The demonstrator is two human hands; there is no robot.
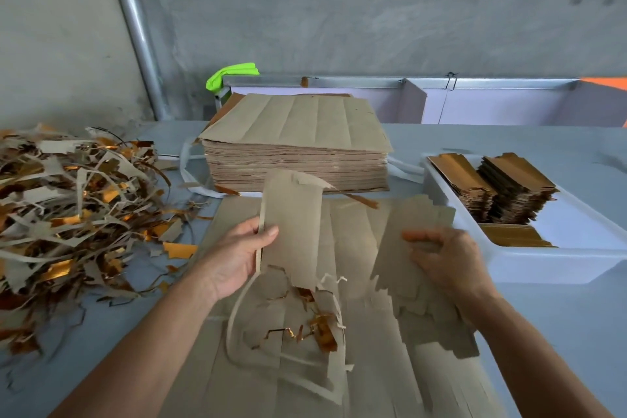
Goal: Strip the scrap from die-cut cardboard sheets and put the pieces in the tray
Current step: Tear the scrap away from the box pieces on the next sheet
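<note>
Holding a freed cardboard piece (pixel 293 224) upright near the counter's front edge, the left hand (pixel 234 254) pinches it, thumb on its face, a thin scrap strip (pixel 259 244) trailing beside the fingers. Over to the right hand (pixel 448 265): fingers curled round a fanned bunch of stripped pieces (pixel 407 248), blurred, just beside the tray (pixel 543 265). That white plastic tray at the counter's right edge already carries stacked pieces (pixel 509 190), gold foil faces up. Under the hands lies a flat die-cut sheet (pixel 339 366), matte grey-brown with torn curls and gold slivers on it. Plenty left, I'd say: a thick stack of sheets (pixel 298 153) waits toward the back edge. Ragged scrap pile (pixel 74 207) sprawls along the left edge.
</note>
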